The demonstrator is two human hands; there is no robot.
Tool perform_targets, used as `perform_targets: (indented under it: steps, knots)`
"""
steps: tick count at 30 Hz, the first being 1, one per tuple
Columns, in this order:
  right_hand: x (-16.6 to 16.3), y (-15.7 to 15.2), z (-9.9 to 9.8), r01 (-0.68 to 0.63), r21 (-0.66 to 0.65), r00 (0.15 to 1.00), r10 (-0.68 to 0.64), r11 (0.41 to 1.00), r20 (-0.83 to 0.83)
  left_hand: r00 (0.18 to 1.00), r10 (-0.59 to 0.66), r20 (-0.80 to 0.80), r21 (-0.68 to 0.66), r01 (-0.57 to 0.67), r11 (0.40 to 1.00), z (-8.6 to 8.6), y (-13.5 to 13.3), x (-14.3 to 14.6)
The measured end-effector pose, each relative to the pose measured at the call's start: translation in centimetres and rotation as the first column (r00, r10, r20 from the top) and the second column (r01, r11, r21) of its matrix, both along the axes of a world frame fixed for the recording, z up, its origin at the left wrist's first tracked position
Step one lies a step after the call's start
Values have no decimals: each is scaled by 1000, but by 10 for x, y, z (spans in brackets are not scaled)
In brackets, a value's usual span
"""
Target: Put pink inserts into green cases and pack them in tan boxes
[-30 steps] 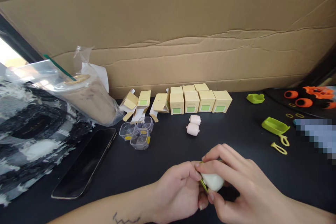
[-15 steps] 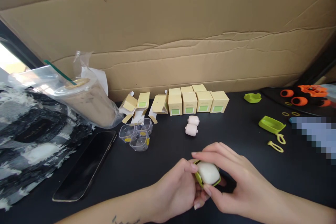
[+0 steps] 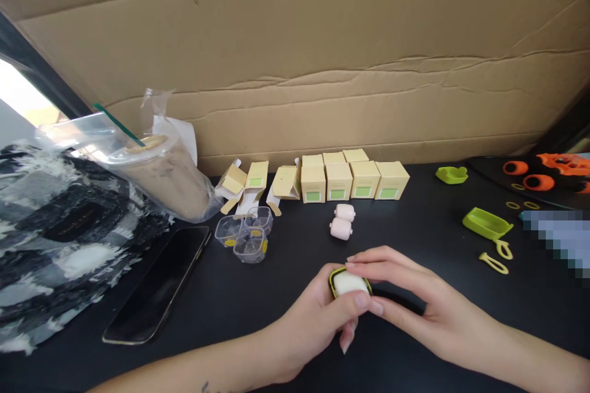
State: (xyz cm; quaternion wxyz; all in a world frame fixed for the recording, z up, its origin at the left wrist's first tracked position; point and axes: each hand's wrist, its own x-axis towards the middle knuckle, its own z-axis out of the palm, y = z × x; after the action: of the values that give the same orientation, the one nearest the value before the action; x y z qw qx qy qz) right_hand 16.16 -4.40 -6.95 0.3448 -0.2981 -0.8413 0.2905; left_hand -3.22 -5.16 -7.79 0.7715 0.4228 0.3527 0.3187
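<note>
My left hand (image 3: 318, 319) is wrapped round a small green case (image 3: 370, 286), its thumb lying across the front. A smooth white rounded block (image 3: 349, 284) sits inside the case and is partly hidden by that thumb. On the right side, my right hand (image 3: 410, 295) grips the rim between its fingertips and thumb. Beyond the hands lie two pale pink rollers, a nearer roller (image 3: 340, 229) and a farther roller (image 3: 345, 213). To the right rest an empty green shell (image 3: 487, 223), a smaller green piece (image 3: 452, 175) and two pale yellow-green loops (image 3: 494, 263).
Yellow boxes (image 3: 338, 181) stand in rows before a cardboard wall (image 3: 295, 31); opened boxes (image 3: 283, 182) lie beside them. Clear plastic cups (image 3: 250, 245), a phone (image 3: 157, 285) and a bagged drink (image 3: 161, 175) are left. Orange parts (image 3: 539, 182) lie far right.
The green case with the white block has tilted and shifted slightly up and left. My left thumb has moved from its upper left edge to across its front. The view has shifted slightly.
</note>
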Motion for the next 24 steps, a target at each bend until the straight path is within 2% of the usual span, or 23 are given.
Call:
perform_targets:
  steps: [4,8,10,12,13,14,15,16,17,18,19,20,21,22,23,24]
  knots:
    - [-1,-1,-8,23,-31,1000,-23,999,17,999,-21,26,-32,22,999,1,1,1]
    - [0,-3,-10,-11,-22,999,11,1000,-31,993,-118,9,-25,119,993,2,5,-2]
    - [4,-2,-7,-7,41,999,9,999,-45,986,-161,-52,50,164,985,6,9,-6]
    - [9,-1,-3,29,91,998,-24,995,-52,968,-134,-211,211,179,961,13,12,-11]
    - [12,1,0,51,107,998,-46,993,-51,942,-82,-324,330,194,924,18,14,-14]
    - [14,2,3,71,123,997,-66,990,-48,898,-10,-441,464,238,853,23,16,-17]
    - [17,3,5,85,138,996,-79,987,-46,838,83,-540,596,311,741,29,17,-20]
    - [18,5,7,90,149,995,-84,985,-45,769,198,-607,703,404,586,35,19,-24]
    - [19,6,9,93,155,995,-87,983,-48,695,334,-637,763,503,406,40,21,-27]
    - [20,7,10,95,157,995,-87,983,-54,615,484,-623,769,595,233,45,23,-31]
    - [20,8,11,95,151,994,-87,984,-62,527,628,-573,729,677,98,49,25,-35]
    - [20,8,12,95,141,994,-86,985,-73,430,751,-501,667,745,19,53,27,-39]
    - [19,8,13,96,128,993,-86,987,-84,329,844,-424,606,795,-6,57,29,-44]
    - [19,9,14,96,118,992,-85,988,-95,228,901,-369,558,830,18,61,31,-49]
    - [18,9,15,92,110,991,-81,990,-105,141,928,-345,526,848,67,64,32,-54]
    - [18,10,16,87,105,991,-75,991,-115,49,937,-346,503,853,141,66,33,-59]
